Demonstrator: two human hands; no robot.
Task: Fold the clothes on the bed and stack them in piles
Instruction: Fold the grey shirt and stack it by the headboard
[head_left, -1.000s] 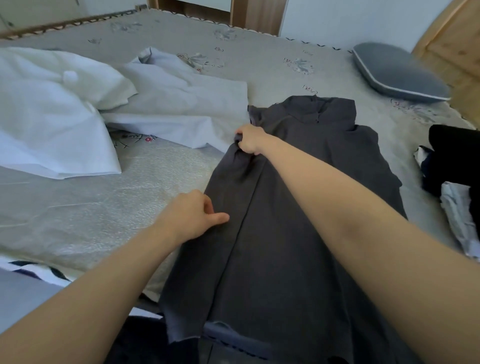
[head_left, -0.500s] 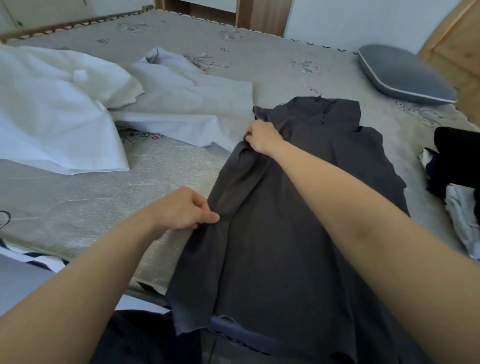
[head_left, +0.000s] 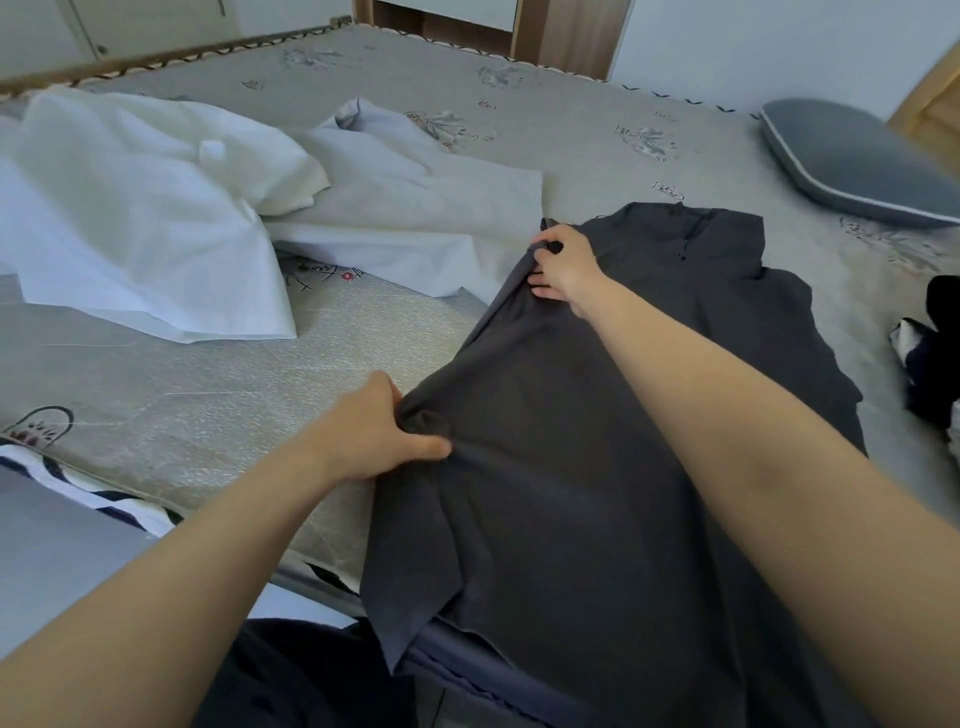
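Both hands are carrying the dark garment (head_left: 597, 467)'s left edge inward across the bed (head_left: 208, 415); left hand (head_left: 374, 431) and right hand (head_left: 563, 267) each pinching that edge. Lengthwise fold is progressing; white clothes (head_left: 156, 223) are lying unfolded.

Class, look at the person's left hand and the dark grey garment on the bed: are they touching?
Touching. The head view shows the left hand gripping a bunch of the dark grey garment at its left edge, thumb pressed on the cloth and fabric gathered against the fingers.

Soft daylight, wide-angle edge distortion
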